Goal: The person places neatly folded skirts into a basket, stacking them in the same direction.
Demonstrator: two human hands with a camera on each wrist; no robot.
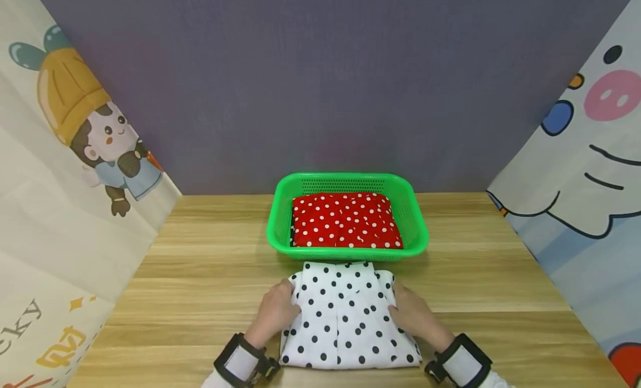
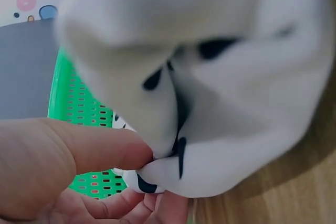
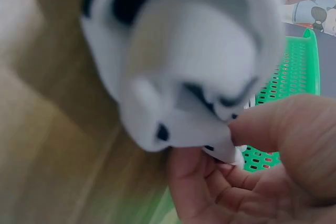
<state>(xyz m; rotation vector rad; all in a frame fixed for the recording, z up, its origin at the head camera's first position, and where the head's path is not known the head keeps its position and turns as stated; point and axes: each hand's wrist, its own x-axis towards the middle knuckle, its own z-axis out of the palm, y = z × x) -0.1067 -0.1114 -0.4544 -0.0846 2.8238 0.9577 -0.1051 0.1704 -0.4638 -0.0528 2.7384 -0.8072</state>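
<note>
A folded white cloth with black polka dots (image 1: 345, 321) spreads in front of the basket in the head view, its garment type not shown. My left hand (image 1: 277, 305) pinches its left side, thumb on top and fingers beneath; the left wrist view shows the thumb (image 2: 113, 148) pressing the fabric's folded edge. On the opposite side my right hand (image 1: 413, 311) pinches the cloth the same way, and its thumb (image 3: 262, 124) shows against the fabric in the right wrist view. The cloth's near part bulges loosely in both wrist views.
Just beyond the cloth stands a green plastic basket (image 1: 420, 232) with perforated walls. Inside it lies a folded red cloth with white dots (image 1: 345, 221). The wooden table (image 1: 200, 254) ends at a grey panel (image 1: 320, 87), with cartoon-printed sheets at both sides.
</note>
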